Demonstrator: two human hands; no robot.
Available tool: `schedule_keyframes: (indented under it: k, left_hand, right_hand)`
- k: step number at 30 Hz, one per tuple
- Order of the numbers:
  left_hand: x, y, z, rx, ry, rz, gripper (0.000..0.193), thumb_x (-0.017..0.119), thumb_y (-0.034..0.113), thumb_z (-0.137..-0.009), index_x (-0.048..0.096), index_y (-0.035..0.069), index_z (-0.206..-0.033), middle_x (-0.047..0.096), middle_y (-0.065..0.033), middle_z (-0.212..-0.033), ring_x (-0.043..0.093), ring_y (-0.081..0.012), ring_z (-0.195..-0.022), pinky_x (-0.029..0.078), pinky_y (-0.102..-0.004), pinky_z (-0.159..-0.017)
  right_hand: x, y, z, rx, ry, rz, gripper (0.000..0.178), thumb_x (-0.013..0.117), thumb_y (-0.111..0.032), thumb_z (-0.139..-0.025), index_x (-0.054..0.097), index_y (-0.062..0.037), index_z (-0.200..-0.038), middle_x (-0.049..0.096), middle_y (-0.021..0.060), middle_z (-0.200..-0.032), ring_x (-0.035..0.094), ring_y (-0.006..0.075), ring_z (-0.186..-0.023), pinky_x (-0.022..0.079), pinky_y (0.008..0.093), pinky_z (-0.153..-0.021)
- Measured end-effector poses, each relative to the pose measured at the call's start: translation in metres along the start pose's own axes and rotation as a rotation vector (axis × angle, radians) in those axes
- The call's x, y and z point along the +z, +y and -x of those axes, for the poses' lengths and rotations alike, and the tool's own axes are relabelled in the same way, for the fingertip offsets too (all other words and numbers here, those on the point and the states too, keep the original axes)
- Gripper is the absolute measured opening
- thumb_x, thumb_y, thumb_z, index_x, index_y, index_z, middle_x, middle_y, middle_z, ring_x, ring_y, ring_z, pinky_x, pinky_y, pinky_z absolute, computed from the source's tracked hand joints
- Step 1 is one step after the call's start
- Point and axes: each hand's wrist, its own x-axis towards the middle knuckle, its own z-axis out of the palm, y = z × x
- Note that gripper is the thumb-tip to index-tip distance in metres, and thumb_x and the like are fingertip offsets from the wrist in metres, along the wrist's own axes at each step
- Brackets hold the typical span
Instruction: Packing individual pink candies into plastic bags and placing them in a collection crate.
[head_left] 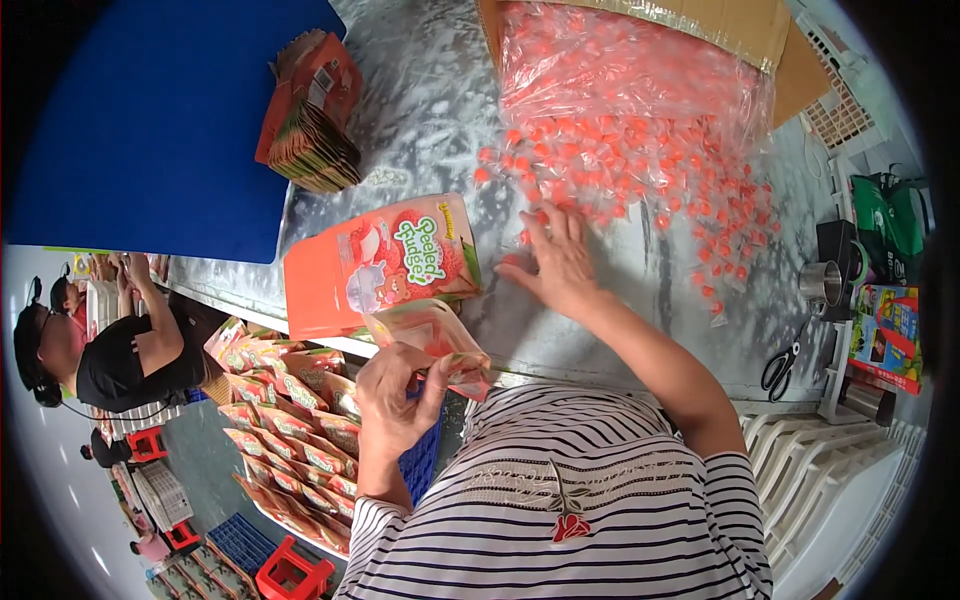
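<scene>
Left hand [400,400]: grip clamped on a pinkish, open-mouthed plastic pouch [425,330], over the near edge of the grey mottled surface [430,95].
Right hand [562,262]: grip spread apart beside small red sweets in clear wrappers [640,180], right of centre.
Progress: rows of plump red pouches [300,430] below the near edge look finished; loose sweets remain.
Lettering: bright print and cartoon figures cover a red pouch [385,265] lying along that edge.

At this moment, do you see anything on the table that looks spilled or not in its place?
Possibly the small red wrapped pieces: they lie scattered across the table beside the cardboard box, some straying toward the near edge. That resembles a spill, but may be deliberate.
</scene>
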Motion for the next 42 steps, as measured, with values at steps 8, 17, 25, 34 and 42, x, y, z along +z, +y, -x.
schedule_keyframes:
  k: [8, 17, 25, 34, 42]
  left_hand:
    - [0.009, -0.004, -0.002, -0.004, -0.074, 0.069, 0.015, 0.075, 0.003, -0.075, 0.060, 0.003, -0.077, 0.058, -0.0089, -0.068, 0.053, -0.0238, -0.054, 0.041, -0.0319, -0.050]
    - [0.024, 0.007, -0.017, 0.154, -0.135, 0.112, 0.014, 0.075, 0.001, -0.075, 0.060, 0.002, -0.076, 0.059, -0.0073, -0.066, 0.053, -0.0193, -0.054, 0.041, -0.0283, -0.049]
    - [0.032, 0.010, -0.011, 0.137, -0.153, 0.108, 0.016, 0.076, 0.002, -0.072, 0.061, 0.003, -0.077, 0.059, -0.0092, -0.068, 0.056, -0.0265, -0.056, 0.044, -0.0351, -0.054]
    - [0.039, 0.010, -0.015, 0.173, -0.168, 0.081, 0.015, 0.075, 0.001, -0.074, 0.061, 0.003, -0.078, 0.060, -0.0075, -0.067, 0.052, -0.0198, -0.052, 0.040, -0.0289, -0.049]
    - [0.046, 0.015, -0.023, 0.218, -0.188, 0.113, 0.016, 0.075, -0.001, -0.072, 0.061, 0.003, -0.078, 0.060, -0.0078, -0.068, 0.053, -0.0198, -0.053, 0.039, -0.0290, -0.048]
  right_hand:
    - [0.028, 0.028, 0.041, -0.187, 0.089, 0.205, 0.057, 0.071, -0.030, -0.078, 0.053, -0.0055, -0.126, 0.039, 0.0181, -0.136, 0.033, 0.0392, -0.130, 0.021, 0.0572, -0.110]
    - [-0.043, 0.047, 0.053, -0.049, 0.144, 0.001, 0.037, 0.058, -0.015, -0.087, 0.053, 0.0013, -0.119, 0.054, 0.0177, -0.119, 0.049, 0.0364, -0.110, 0.038, 0.0429, -0.097]
    - [-0.039, 0.073, 0.019, 0.110, 0.134, 0.133, 0.042, 0.061, -0.018, -0.086, 0.050, -0.0001, -0.123, 0.052, 0.0169, -0.119, 0.047, 0.0363, -0.109, 0.040, 0.0435, -0.096]
    - [-0.050, 0.079, 0.063, 0.022, -0.042, -0.059, 0.044, 0.068, -0.024, -0.082, 0.054, -0.0051, -0.118, 0.049, 0.0130, -0.123, 0.046, 0.0339, -0.113, 0.039, 0.0439, -0.097]
    - [-0.037, 0.052, 0.097, -0.209, -0.148, 0.058, 0.079, 0.077, -0.045, -0.069, 0.049, -0.0070, -0.132, 0.031, 0.0175, -0.146, 0.027, 0.0405, -0.134, 0.028, 0.0495, -0.110]
